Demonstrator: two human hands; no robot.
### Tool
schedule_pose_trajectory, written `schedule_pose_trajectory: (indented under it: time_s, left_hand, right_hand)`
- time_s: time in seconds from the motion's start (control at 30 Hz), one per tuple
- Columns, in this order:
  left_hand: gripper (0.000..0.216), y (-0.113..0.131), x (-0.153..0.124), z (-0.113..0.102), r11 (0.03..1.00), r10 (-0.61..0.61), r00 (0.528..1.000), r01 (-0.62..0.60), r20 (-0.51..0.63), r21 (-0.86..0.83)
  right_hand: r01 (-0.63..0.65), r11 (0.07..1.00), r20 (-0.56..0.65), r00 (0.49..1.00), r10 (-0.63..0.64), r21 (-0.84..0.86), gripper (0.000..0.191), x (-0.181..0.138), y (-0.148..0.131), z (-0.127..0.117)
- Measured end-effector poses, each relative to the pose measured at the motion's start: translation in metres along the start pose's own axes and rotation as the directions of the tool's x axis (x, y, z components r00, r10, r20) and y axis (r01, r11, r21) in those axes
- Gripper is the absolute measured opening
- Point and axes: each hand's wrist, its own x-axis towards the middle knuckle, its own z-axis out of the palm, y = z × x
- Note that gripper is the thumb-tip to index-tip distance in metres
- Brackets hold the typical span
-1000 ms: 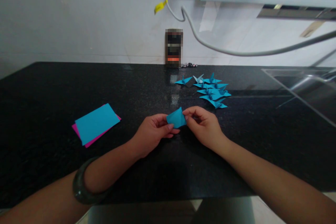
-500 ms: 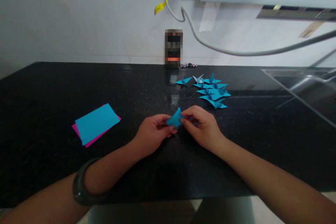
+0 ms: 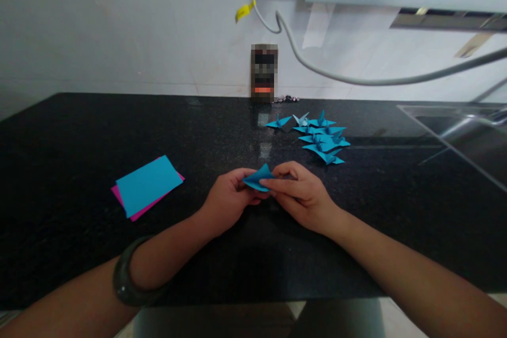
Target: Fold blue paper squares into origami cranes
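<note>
A small piece of folded blue paper [image 3: 257,177] is held between my two hands, just above the dark countertop. My left hand [image 3: 233,194] grips its left and lower side, with some fingers hidden behind it. My right hand [image 3: 303,190] pinches the right side, one fingertip lying on the front of the paper. Beyond my right hand stand several folded blue paper cranes [image 3: 325,140], grouped close together, with a paler crane [image 3: 301,119] at the back. A single blue crane [image 3: 279,122] sits slightly apart on their left.
Blue paper sheets [image 3: 150,186] lie over pink paper [image 3: 137,216] at the left. Against the wall leans a phone-like, pixelated object [image 3: 264,74], with a beaded string [image 3: 288,99] beside it. A sink [image 3: 471,137] is at the right; a grey cable [image 3: 356,82] hangs above the dark countertop [image 3: 222,137].
The folded paper has turned and now shows a wider, flatter face. My right fingers have moved left across its front. The view has shifted slightly.
</note>
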Motion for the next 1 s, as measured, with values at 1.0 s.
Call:
schedule_pose_trajectory:
  time_s: [1.0]
  left_hand:
    - [0.027, -0.003, 0.001, -0.005, 0.95, -0.029, 0.984, 0.081, 0.175, -0.301]
  right_hand:
    - [-0.113, 0.993, -0.041, 0.993, 0.115, 0.033, 0.021, 0.002, -0.013, 0.003]
